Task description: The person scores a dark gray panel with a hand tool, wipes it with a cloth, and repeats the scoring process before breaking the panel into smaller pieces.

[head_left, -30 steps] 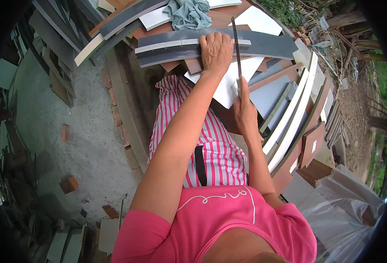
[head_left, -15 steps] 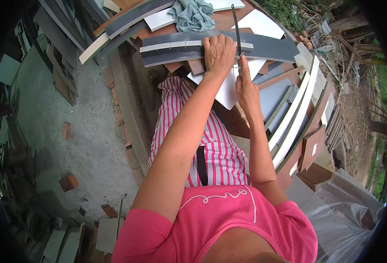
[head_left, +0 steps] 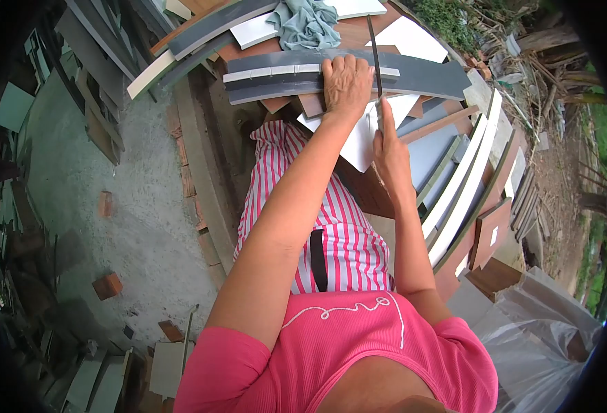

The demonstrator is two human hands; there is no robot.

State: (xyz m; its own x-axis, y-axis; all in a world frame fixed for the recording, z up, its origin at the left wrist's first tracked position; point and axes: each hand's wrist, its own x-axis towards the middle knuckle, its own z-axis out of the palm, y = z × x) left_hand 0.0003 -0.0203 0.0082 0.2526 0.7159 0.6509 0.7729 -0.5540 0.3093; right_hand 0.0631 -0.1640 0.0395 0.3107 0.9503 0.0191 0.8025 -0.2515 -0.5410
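Observation:
My left hand [head_left: 348, 84] presses down with curled fingers on a light narrow strip [head_left: 286, 69], which lies along a dark grey board [head_left: 427, 74]. Right of it, my right hand [head_left: 391, 153] grips the handle end of a long, thin dark saw [head_left: 375, 51], its index finger stretched along the tool. The blade crosses the strip and the board just beside my left fingertips. My right palm hides most of the handle.
A crumpled blue-green cloth [head_left: 307, 24] lies beyond the board. White panels [head_left: 408, 38] and brown panels are stacked underneath. Long curved white strips [head_left: 465, 180] lie at the right. Loose bricks [head_left: 107, 286] sit on the concrete floor [head_left: 155, 241] at the left.
My right hand has drawn the saw a little back toward my body. My left hand keeps its place on the strip, and the whole view has shifted slightly.

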